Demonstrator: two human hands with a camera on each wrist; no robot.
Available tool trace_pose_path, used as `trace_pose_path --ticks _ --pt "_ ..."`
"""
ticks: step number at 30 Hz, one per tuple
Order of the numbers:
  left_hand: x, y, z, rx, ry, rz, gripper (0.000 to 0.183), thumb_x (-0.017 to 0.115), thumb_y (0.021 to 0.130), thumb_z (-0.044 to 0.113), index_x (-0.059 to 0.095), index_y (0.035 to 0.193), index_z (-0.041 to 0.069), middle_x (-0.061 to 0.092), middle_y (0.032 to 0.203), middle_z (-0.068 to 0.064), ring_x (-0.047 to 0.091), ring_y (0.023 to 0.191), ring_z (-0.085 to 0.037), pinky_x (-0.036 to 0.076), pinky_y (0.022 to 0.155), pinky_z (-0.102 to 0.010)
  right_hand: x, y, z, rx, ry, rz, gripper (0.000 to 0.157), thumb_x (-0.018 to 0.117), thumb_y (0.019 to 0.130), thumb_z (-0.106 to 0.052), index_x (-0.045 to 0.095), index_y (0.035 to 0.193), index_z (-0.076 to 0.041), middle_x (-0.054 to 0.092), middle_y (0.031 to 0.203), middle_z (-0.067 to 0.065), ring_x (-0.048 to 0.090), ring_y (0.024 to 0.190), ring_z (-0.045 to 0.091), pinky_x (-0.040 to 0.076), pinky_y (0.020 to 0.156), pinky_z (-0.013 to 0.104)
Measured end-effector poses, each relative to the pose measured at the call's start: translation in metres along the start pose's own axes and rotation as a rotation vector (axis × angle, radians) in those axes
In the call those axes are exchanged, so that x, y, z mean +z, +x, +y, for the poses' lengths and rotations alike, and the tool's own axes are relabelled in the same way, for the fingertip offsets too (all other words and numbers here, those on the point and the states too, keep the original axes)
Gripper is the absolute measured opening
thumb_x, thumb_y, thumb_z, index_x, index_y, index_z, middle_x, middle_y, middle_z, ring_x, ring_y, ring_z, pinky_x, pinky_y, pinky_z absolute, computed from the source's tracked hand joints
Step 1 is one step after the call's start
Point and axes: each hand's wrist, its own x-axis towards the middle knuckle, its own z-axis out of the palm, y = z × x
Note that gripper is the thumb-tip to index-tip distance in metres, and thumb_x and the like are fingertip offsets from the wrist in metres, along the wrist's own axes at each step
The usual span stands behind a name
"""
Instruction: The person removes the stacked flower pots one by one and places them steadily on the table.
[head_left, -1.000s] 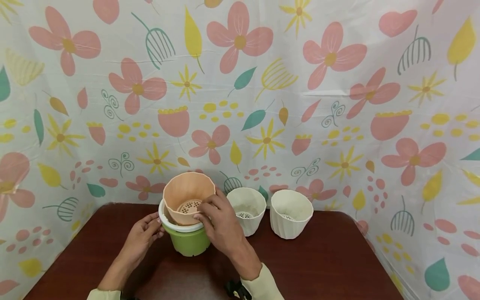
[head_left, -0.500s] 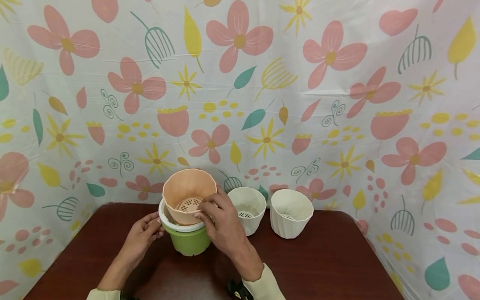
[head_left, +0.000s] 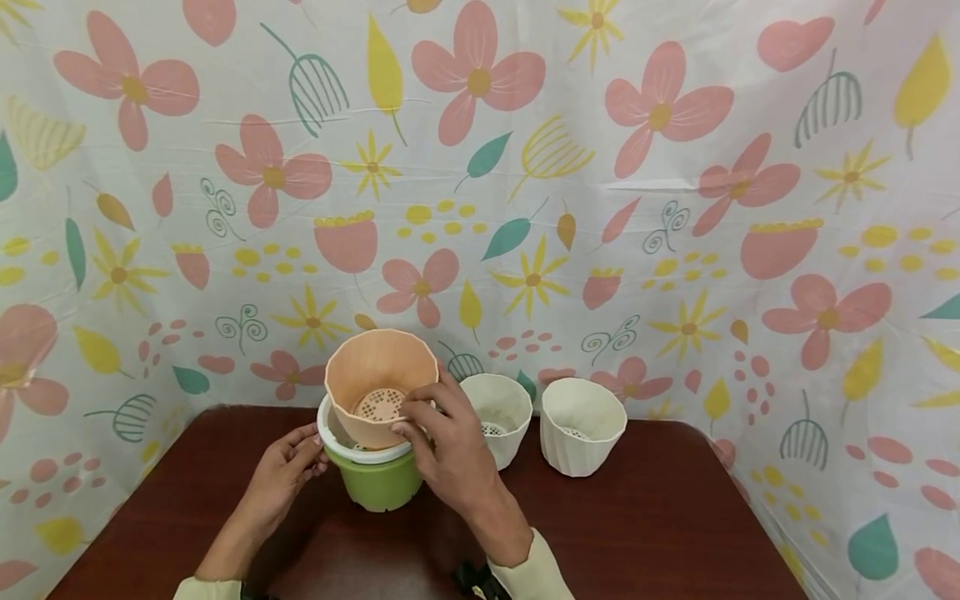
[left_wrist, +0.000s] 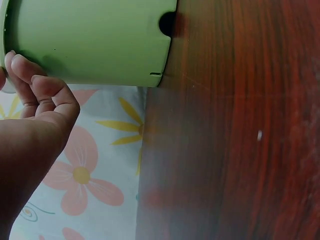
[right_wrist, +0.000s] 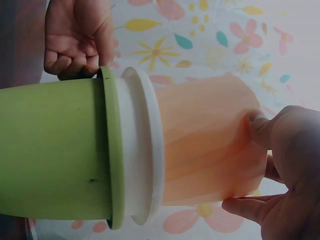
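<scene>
My right hand (head_left: 459, 446) pinches the near right rim of a peach flower pot (head_left: 375, 362) with a perforated bottom. The peach pot's lower part is inside a white-rimmed pot (head_left: 352, 455), which sits in a green flower pot (head_left: 381, 485) on the table. In the right wrist view the thumb (right_wrist: 259, 125) presses the peach wall, with other fingers around its edge. At the left side of the nested pots, my left hand (head_left: 281, 467) grips the green pot's rim (right_wrist: 114, 150) between thumb and curled fingers.
Two white fluted pots (head_left: 501, 417) (head_left: 581, 437) with perforated bottoms stand upright to the right of the stack, near the back of the dark wooden table (head_left: 645, 533). A flower-patterned cloth (head_left: 480, 208) hangs behind the table and along both sides.
The right hand has drawn the peach pot a little up out of the white-rimmed pot. The left hand and the green pot have stayed in place.
</scene>
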Motion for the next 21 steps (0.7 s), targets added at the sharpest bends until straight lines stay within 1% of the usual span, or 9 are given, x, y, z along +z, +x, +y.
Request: trace_pose_path --ticks 1,5,10,13,17,21 --pt "0.000 0.000 0.000 0.001 0.000 -0.001 0.056 0.053 0.114 0.028 0.038 0.151 -0.011 0.066 0.102 -0.004 0.065 0.093 -0.015 0.057 0.084 -0.028 -0.001 0.000 0.000 -0.004 0.000 0.005 0.011 0.085 0.089 -0.010 0.074 0.092 -0.007 0.065 0.099 0.005 0.067 0.107 0.024 0.036 0.120 0.059" --pt "0.000 0.000 0.000 0.000 0.001 0.000 0.054 0.052 0.114 0.028 0.039 0.150 -0.010 0.065 0.101 -0.003 0.064 0.092 -0.015 0.057 0.084 -0.028 -0.005 0.003 -0.002 -0.007 0.012 0.016 0.013 0.086 0.089 -0.010 0.074 0.093 -0.005 0.065 0.101 0.007 0.065 0.115 0.031 0.037 0.120 0.060" --pt "0.000 -0.001 0.000 -0.007 0.002 0.001 0.055 0.053 0.114 0.029 0.039 0.151 -0.010 0.066 0.101 -0.003 0.064 0.092 -0.014 0.057 0.084 -0.028 -0.009 0.005 -0.005 -0.001 0.024 0.016 0.013 0.086 0.088 -0.009 0.074 0.093 -0.004 0.065 0.102 0.007 0.064 0.118 0.031 0.038 0.119 0.060" --pt "-0.001 -0.001 0.001 -0.011 0.000 0.002 0.056 0.053 0.114 0.029 0.038 0.151 -0.010 0.066 0.102 -0.003 0.064 0.093 -0.014 0.057 0.085 -0.028 -0.011 0.005 -0.007 -0.003 0.029 0.020 0.013 0.085 0.089 -0.008 0.074 0.093 -0.005 0.065 0.103 0.007 0.065 0.114 0.029 0.038 0.119 0.060" --pt "-0.001 -0.001 0.000 -0.010 0.005 -0.006 0.057 0.053 0.114 0.030 0.038 0.152 -0.010 0.066 0.103 -0.004 0.064 0.093 -0.015 0.058 0.085 -0.029 -0.015 0.006 -0.009 -0.007 0.029 0.033 0.012 0.085 0.089 -0.007 0.074 0.093 -0.005 0.066 0.102 0.007 0.068 0.105 0.026 0.035 0.121 0.059" --pt "-0.001 0.000 0.000 -0.005 0.014 -0.016 0.058 0.053 0.114 0.032 0.038 0.152 -0.009 0.066 0.103 -0.003 0.065 0.094 -0.016 0.058 0.086 -0.029 -0.020 0.009 -0.010 -0.006 0.042 0.041 0.011 0.084 0.090 -0.007 0.074 0.094 -0.005 0.066 0.102 0.007 0.066 0.113 0.030 0.037 0.120 0.060"
